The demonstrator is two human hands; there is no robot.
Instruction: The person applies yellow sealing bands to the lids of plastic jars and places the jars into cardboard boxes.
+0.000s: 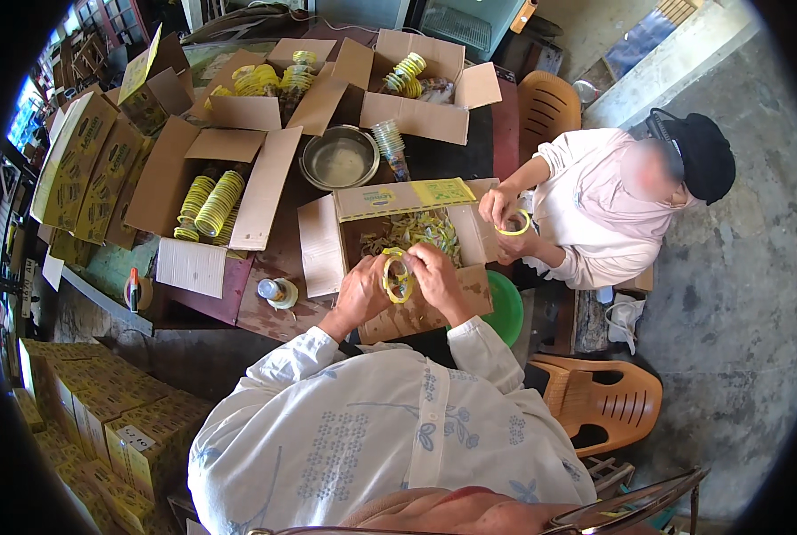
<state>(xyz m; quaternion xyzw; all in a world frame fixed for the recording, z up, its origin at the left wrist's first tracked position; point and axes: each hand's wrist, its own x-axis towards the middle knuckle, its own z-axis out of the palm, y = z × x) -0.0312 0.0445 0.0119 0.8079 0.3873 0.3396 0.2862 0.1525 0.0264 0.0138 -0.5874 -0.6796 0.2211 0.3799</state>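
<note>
1. While both our hands meet over the near side of the open brown cardboard box (322, 248), a small round container with a bright yellow rim (398, 277) sits between them.
2. Our left hand (364, 291) has its grip pinching the rim's left side; our right hand's (438, 280) grip pinches the upper right, how firmly we cannot tell.
3. We judge the step in hand to be working around that rim.
4. The next move, we think, calls for a steady left grip while the right follows the edge.
</note>
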